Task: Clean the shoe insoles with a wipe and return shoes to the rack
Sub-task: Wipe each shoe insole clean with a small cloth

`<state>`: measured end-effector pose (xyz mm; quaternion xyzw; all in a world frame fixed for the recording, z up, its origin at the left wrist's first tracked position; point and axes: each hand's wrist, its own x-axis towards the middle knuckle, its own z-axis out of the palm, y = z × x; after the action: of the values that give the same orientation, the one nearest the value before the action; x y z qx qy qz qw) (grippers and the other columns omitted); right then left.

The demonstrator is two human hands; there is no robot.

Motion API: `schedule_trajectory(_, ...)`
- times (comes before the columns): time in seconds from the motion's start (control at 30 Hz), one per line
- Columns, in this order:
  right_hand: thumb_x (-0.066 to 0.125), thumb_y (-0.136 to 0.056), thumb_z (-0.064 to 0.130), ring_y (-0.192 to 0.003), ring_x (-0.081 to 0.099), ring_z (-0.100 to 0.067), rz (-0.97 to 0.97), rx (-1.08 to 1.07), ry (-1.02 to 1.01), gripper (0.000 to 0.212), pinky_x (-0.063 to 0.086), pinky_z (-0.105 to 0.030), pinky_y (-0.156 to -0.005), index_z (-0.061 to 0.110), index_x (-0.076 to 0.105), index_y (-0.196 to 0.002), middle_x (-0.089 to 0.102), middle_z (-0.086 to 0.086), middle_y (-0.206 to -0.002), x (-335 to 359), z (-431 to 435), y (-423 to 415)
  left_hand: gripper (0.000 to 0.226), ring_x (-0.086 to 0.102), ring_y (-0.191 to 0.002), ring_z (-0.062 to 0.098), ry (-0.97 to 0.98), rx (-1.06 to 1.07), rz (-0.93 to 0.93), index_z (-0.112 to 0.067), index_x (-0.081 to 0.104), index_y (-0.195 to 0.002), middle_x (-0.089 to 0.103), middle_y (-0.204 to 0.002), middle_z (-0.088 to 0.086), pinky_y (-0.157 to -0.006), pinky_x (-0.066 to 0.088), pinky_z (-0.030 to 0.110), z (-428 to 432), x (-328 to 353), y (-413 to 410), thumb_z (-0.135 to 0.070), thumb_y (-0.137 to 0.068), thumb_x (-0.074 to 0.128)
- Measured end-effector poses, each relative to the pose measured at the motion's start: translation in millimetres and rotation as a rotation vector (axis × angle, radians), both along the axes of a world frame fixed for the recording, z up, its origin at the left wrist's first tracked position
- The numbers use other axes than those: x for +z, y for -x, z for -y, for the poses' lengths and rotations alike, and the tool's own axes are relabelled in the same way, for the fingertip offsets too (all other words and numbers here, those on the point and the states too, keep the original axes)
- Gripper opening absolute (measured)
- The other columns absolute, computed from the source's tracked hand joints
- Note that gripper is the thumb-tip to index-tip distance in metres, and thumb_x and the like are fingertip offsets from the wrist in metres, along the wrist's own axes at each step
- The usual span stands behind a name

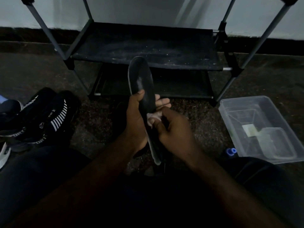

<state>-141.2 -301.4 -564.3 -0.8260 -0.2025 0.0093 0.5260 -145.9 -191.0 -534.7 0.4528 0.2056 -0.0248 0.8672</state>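
Centrally, just in front of the shoe rack (pixel 148 46), a dark insole (pixel 143 83) is held on a tilt, its toe end raised over the front edge of the rack's upper shelf and its heel end dropping toward the person's lap. The left hand (pixel 134 119) grips it at mid-length: the thumb lies across the upper face, and the fingers wrap behind and show past the far edge. The right hand (pixel 174 129) is curled, and thumb and fingers pinch a small white wipe (pixel 152 118) against the insole just below the left thumb. A pale smear shows on the insole's upper face above that thumb.

The rack stands against the wall. Both its black fabric shelves hold no shoes, and the upper one is dusted with pale specks. To the left of the rack, on the floor, lies a pair of black shoes (pixel 41 116) with white stripes and lettering, side by side and touching. A grey-and-white shoe (pixel 5 155) lies beyond them at the frame edge. To the right of the rack sits a clear plastic tub (pixel 243 98) holding a smaller clear container (pixel 276 143). A blue cap (pixel 231 151) lies just beside the tub's near corner. Lighting is dim, so the floor beneath the hands cannot be read.
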Motion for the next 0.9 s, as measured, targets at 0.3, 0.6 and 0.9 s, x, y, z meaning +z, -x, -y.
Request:
schedule_trajectory(0.3, 0.063, -0.092, 0.019, -0.080, 0.068, -0.003, -0.009, 0.112, -0.054, 0.006, 0.056, -0.034, -0.071, 0.015, 0.068, -0.091, 0.072, 0.008, -0.086, 6, -3, 12, 0.064, 0.063, -0.115, 0.032, 0.020, 0.037, 0.012, -0.001, 0.057, -0.115, 0.066, -0.120, 0.023, -0.100, 0.047, 0.045, -5, -1, -1, -0.052, -0.078, 0.044)
schedule_trajectory(0.6, 0.063, -0.092, 0.022, -0.083, 0.068, -0.005, -0.008, -0.116, 0.008, 0.008, 0.056, -0.038, -0.077, 0.016, 0.067, -0.089, 0.072, 0.010, -0.089, 1, 8, -11, 0.042, 0.071, -0.088, 0.021, -0.044, -0.054, 0.017, -0.003, 0.061, -0.102, 0.074, -0.096, 0.015, -0.072, 0.056, 0.027, 10, -4, 5, -0.038, -0.090, 0.040)
schedule_trajectory(0.9, 0.065, -0.092, 0.017, -0.082, 0.067, 0.001, -0.016, -0.064, -0.026, 0.005, 0.052, -0.021, -0.073, 0.014, 0.068, -0.089, 0.071, 0.014, -0.086, 1, 5, -5, 0.046, 0.068, -0.099, 0.027, -0.026, -0.029, -0.032, -0.003, 0.059, -0.111, 0.068, -0.112, 0.022, -0.084, 0.055, 0.035, 7, -7, 3, -0.039, -0.095, 0.036)
